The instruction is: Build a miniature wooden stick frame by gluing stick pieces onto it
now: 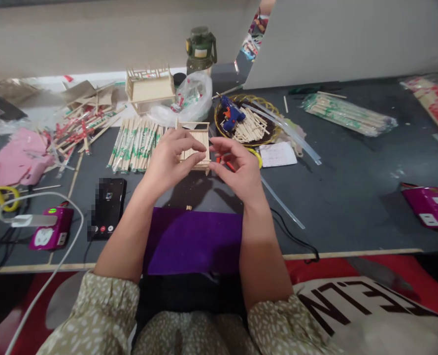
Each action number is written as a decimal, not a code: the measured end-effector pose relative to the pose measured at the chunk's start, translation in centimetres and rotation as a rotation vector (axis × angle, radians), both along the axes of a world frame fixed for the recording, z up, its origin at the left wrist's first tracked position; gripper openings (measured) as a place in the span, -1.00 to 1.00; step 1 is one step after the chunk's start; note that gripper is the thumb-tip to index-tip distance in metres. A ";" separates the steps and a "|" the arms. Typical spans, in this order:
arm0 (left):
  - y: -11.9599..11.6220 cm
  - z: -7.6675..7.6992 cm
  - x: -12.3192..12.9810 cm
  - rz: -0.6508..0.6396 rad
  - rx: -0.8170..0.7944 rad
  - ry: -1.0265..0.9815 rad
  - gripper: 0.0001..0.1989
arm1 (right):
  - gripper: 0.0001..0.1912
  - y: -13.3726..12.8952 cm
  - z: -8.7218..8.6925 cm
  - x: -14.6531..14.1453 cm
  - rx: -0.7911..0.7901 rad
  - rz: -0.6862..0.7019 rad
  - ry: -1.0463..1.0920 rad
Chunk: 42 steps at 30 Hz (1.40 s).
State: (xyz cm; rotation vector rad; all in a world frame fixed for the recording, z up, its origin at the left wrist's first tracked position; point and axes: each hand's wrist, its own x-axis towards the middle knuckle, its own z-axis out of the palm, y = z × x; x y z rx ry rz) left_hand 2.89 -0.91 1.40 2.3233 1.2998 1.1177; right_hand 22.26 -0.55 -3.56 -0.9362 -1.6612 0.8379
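A small slatted wooden piece (pixel 200 141) built of thin sticks stands on the dark table between my hands. My left hand (pixel 172 157) is over its left side, thumb and fingers curved toward each other near the slats; whether they pinch a small part cannot be made out. At the right edge is my right hand (pixel 237 165), its fingers apart and curled, the thumb tip at the lower right corner of the piece. Behind it, a wicker basket (pixel 219 129) holds short sticks (pixel 251 127) and a blue glue gun (pixel 233 116).
Wrapped chopsticks (pixel 135 143) lie left of the piece, with a phone (pixel 111 204) nearer me. A purple mat (pixel 194 241) covers the front edge. Further back are a stick-built frame (pixel 152 91), a plastic bag (pixel 196 96) and a green bottle (pixel 201 49). Clear glue sticks (pixel 283 202) lie right.
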 end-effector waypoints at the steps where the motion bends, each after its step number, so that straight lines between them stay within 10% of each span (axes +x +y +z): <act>1: -0.2 -0.2 -0.1 -0.001 -0.016 -0.016 -0.91 | -0.60 -0.1 0.1 -0.1 0.003 -0.044 -0.006; 5: -0.3 -0.3 -0.7 0.034 -0.017 -0.077 -0.91 | -0.82 0.0 -0.2 0.3 -0.013 -0.218 -0.060; 17: 1.3 -1.7 -2.6 0.209 -0.032 -0.409 -0.81 | -0.82 0.7 -1.7 -0.7 -0.075 -0.075 -0.351; 30: -0.4 0.1 -1.5 0.141 -0.099 -0.295 -0.98 | -0.82 0.8 -1.5 -0.2 -0.103 -0.063 -0.305; 39: -4.0 -2.4 -1.0 0.061 -0.661 -0.798 -0.89 | -0.91 0.3 -0.8 3.6 -0.133 -0.535 -0.298; 42: -4.1 -3.1 -0.7 0.165 -0.597 -0.839 -0.86 | -0.96 0.1 -1.4 3.6 -0.215 -0.572 -0.432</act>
